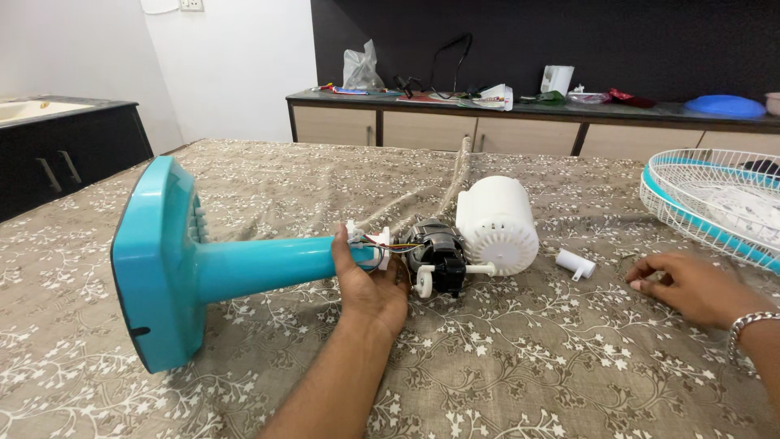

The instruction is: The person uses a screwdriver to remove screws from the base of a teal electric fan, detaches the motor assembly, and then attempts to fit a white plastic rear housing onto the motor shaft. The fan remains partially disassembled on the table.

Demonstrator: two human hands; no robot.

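Note:
A turquoise fan stand [211, 264] lies on its side across the patterned tablecloth [504, 366], its square base at the left. My left hand [370, 280] grips the top end of the stand's pole, where coloured wires run to the bare black motor [439, 256]. A white motor cover [497, 223] lies just behind the motor. My right hand [686, 284] rests on the cloth to the right, fingers curled over something small that I cannot make out. A small white knob piece [575, 262] lies between the motor and that hand.
A white wire fan guard with a turquoise rim [715, 203] lies at the table's right edge. Behind stands a long sideboard [455, 122] strewn with bags, papers and a blue lid. A dark cabinet [65, 154] stands at the left.

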